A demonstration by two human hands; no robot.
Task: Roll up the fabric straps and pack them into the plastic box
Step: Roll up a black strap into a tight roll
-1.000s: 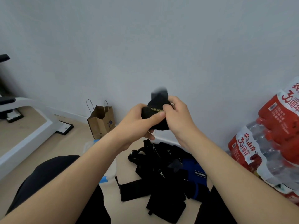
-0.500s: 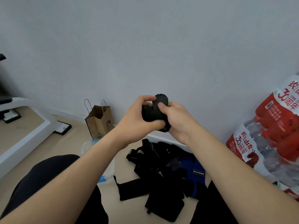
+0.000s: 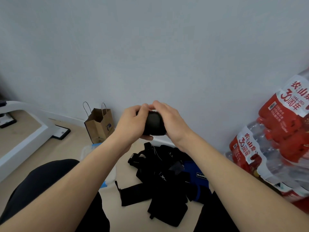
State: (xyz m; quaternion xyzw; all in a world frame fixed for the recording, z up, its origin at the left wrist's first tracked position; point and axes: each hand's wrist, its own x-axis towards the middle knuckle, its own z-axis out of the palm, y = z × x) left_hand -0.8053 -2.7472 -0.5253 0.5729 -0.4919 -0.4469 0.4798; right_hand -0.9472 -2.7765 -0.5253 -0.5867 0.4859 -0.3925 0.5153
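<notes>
A black fabric strap rolled into a tight bundle [image 3: 153, 123] is held in the air in front of the wall. My left hand [image 3: 132, 123] grips its left side and my right hand [image 3: 170, 121] covers its right side and top. Below on the floor lies a heap of loose black straps [image 3: 160, 180] with a blue one [image 3: 199, 178] among them. The clear plastic box [image 3: 87, 150] with a blue clip sits on the floor to the left of the heap, mostly hidden behind my left forearm.
A brown paper bag [image 3: 100, 126] stands against the wall at left. Packs of water bottles with red labels [image 3: 274, 148] are stacked at right. A white machine base [image 3: 25, 136] lies at far left. My dark-clothed knees fill the bottom.
The loose end that stuck up from the roll has been wrapped down, so the strap is now a closed bundle. Both hands have shifted round it, the right one over the top.
</notes>
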